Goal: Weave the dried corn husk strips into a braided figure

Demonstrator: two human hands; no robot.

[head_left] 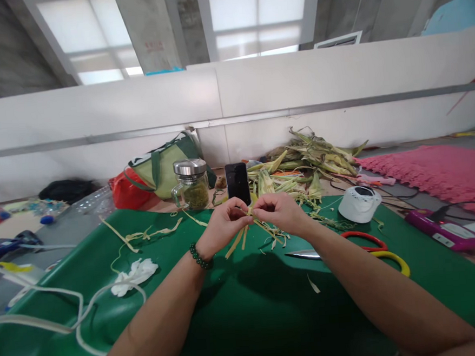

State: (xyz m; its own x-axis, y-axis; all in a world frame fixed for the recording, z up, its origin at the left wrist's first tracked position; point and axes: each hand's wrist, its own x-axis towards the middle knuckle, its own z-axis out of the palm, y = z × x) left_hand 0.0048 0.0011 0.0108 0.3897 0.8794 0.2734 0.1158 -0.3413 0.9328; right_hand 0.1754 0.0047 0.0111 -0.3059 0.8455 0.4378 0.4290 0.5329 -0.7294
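Note:
Both hands meet over the green mat [247, 318], fingertips nearly touching. My left hand [223, 225], with a dark bead bracelet at its wrist, pinches pale yellow corn husk strips [239, 242] that hang below the fingers. My right hand [282, 211] is closed in a pinch on the same bundle from the other side. How the strips cross between the fingertips is too small to make out. Just behind the hands a phone [238, 182] stands upright. Under my right forearm lie scissors [383, 248] with red and yellow handles, partly covered by the arm.
A pile of corn husks [313, 156] lies behind the mat. A glass jar [191, 189] stands back left by a green bag [159, 167]. On the right are a white roll [359, 204] and a purple power strip [444, 228]; on the left, crumpled tissue [134, 276] and a white cable [40, 323].

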